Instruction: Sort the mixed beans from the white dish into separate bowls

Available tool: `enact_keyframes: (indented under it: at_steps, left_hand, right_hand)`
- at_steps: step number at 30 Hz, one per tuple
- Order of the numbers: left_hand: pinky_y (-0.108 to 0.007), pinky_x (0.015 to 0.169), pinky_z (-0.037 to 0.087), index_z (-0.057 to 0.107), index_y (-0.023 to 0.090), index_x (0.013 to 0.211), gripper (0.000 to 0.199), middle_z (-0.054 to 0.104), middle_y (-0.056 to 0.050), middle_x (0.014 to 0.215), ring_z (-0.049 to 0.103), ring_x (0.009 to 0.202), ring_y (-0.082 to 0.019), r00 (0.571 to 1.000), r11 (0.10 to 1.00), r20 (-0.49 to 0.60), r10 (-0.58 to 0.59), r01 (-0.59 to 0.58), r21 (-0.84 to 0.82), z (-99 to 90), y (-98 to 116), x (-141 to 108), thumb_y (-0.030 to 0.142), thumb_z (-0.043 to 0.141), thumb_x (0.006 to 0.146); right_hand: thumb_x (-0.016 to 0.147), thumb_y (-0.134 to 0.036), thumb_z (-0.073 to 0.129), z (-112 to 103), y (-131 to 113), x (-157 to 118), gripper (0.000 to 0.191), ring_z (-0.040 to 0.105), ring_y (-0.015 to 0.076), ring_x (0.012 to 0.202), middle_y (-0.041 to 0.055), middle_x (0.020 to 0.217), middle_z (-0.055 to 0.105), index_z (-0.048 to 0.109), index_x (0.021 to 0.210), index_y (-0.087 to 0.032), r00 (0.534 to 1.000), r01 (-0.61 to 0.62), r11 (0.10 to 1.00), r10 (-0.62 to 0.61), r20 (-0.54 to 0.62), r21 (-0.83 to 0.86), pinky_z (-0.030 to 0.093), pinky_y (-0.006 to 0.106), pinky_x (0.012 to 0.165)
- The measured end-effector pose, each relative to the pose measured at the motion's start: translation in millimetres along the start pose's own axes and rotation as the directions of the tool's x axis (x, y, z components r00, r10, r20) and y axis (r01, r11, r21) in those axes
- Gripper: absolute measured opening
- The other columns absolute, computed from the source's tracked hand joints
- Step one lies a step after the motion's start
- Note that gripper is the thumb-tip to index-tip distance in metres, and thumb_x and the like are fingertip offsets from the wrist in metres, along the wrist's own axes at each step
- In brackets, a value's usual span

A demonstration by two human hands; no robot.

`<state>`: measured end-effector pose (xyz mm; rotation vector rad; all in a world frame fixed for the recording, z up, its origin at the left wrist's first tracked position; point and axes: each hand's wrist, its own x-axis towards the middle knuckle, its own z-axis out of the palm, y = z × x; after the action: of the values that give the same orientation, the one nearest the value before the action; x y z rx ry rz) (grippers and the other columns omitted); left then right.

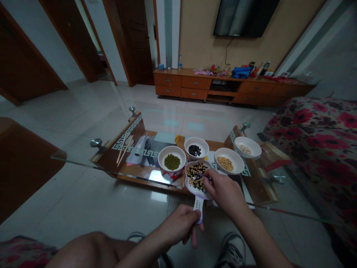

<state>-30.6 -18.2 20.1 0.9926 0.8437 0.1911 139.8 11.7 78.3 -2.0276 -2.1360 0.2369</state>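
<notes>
My left hand is wrapped around the handle of a white, purple-edged scalloped dish. Mixed black, yellow and a few green beans lie in it. Over the dish's right side, my right hand has its fingers pinched among the beans; a thin purple thing shows at the fingertips, too small to name. Beyond the dish stand white bowls: one with green beans, one with black beans, one with yellow beans, and one with pale pieces.
The bowls stand on a glass-topped table with a wooden lower shelf. Two pale chopsticks lie at its left. A flowered sofa cover is at right. Behind are a wooden cabinet with clutter and a wall television.
</notes>
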Motion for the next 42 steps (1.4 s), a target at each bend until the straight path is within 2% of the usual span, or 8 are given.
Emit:
enact_keyframes:
  at_steps: [6, 11, 18, 26, 30, 33, 36, 42]
  left_hand:
    - [-0.021, 0.036, 0.021, 0.056, 0.014, 0.072, 0.049, 0.050, 0.001, 0.039, 0.034, 0.028, -0.008, 1.000, 1.000, -0.010, -0.012, 0.012, 0.010, 0.9, 3.0, -1.6, 0.058, 0.036, 0.079]
    - [-0.021, 0.036, 0.020, 0.056, 0.015, 0.072, 0.048, 0.050, 0.001, 0.039, 0.033, 0.027, -0.008, 1.000, 1.000, 0.006, -0.013, 0.013, 0.005, -0.4, 1.3, -0.5, 0.057, 0.036, 0.079]
    - [-0.021, 0.037, 0.021, 0.056, 0.014, 0.072, 0.048, 0.050, 0.002, 0.039, 0.033, 0.028, -0.008, 1.000, 1.000, -0.002, -0.017, 0.017, 0.007, -0.3, 3.0, -1.8, 0.057, 0.037, 0.079]
    - [-0.021, 0.036, 0.020, 0.056, 0.015, 0.071, 0.047, 0.049, 0.002, 0.038, 0.033, 0.028, -0.008, 1.000, 1.000, -0.011, -0.024, 0.025, 0.010, 1.0, 5.6, -2.2, 0.057, 0.037, 0.079]
    - [-0.021, 0.036, 0.022, 0.056, 0.015, 0.072, 0.049, 0.050, 0.002, 0.039, 0.035, 0.028, -0.008, 1.000, 1.000, -0.002, -0.016, 0.016, 0.005, 0.4, 1.7, -0.9, 0.060, 0.037, 0.078]
    - [-0.021, 0.036, 0.022, 0.057, 0.014, 0.072, 0.050, 0.050, 0.002, 0.039, 0.035, 0.029, -0.008, 1.000, 1.000, -0.002, -0.001, 0.001, -0.004, 0.1, -0.4, -0.1, 0.061, 0.038, 0.078]
    - [-0.021, 0.036, 0.022, 0.057, 0.015, 0.072, 0.050, 0.050, 0.002, 0.039, 0.036, 0.029, -0.009, 1.000, 1.000, 0.002, -0.003, 0.003, -0.004, -0.1, -0.1, 0.0, 0.061, 0.038, 0.078]
    - [-0.021, 0.035, 0.022, 0.058, 0.015, 0.072, 0.048, 0.051, 0.001, 0.040, 0.034, 0.027, -0.008, 1.000, 1.000, 0.001, 0.005, -0.005, -0.004, -0.1, 1.0, -1.1, 0.058, 0.037, 0.080]
  right_hand:
    - [0.090, -0.037, 0.043, -12.7, 7.3, 1.9, 0.022, 0.062, 0.0164, 0.062, 0.0034, 0.074, 0.068, 0.060, 0.095, -0.024, 0.968, -0.223, 0.971, 0.210, -0.138, -0.086, 0.024, 0.025, 0.049]
    - [0.089, -0.040, 0.043, -20.1, 12.8, 1.4, 0.026, 0.060, 0.0188, 0.055, 0.0061, 0.067, 0.066, 0.061, 0.097, -0.024, 0.877, -0.447, 0.878, 0.393, -0.278, -0.169, 0.019, 0.025, 0.046]
    - [0.090, -0.041, 0.041, -25.8, 16.1, -0.4, 0.031, 0.058, 0.0197, 0.052, 0.0076, 0.062, 0.063, 0.063, 0.102, -0.022, 0.805, -0.543, 0.820, 0.448, -0.389, -0.179, 0.021, 0.027, 0.047]
    - [0.090, -0.041, 0.042, -21.1, 13.2, 0.7, 0.029, 0.060, 0.0201, 0.057, 0.0074, 0.068, 0.066, 0.062, 0.100, -0.022, 0.869, -0.460, 0.877, 0.413, -0.273, -0.139, 0.023, 0.026, 0.047]
    - [0.088, -0.038, 0.044, -14.9, 10.8, 2.6, 0.024, 0.062, 0.0185, 0.062, 0.0051, 0.073, 0.068, 0.061, 0.097, -0.023, 0.942, -0.316, 0.947, 0.306, -0.140, -0.052, 0.027, 0.025, 0.050]
    - [0.088, -0.037, 0.044, -9.5, 9.1, 2.2, 0.022, 0.064, 0.0178, 0.068, 0.0040, 0.078, 0.069, 0.061, 0.095, -0.023, 0.989, -0.145, 0.989, 0.145, -0.017, 0.021, 0.029, 0.025, 0.052]
    - [0.088, -0.034, 0.044, -4.9, 6.3, 0.2, 0.019, 0.063, 0.0174, 0.071, 0.0036, 0.081, 0.069, 0.059, 0.094, -0.023, 0.998, 0.000, 0.999, -0.003, 0.068, 0.052, 0.029, 0.024, 0.054]
    - [0.087, -0.030, 0.044, 1.1, 0.1, -1.7, 0.016, 0.063, 0.0172, 0.070, 0.0034, 0.079, 0.068, 0.057, 0.090, -0.022, 0.994, 0.047, 0.998, -0.050, 0.096, 0.030, 0.025, 0.025, 0.054]
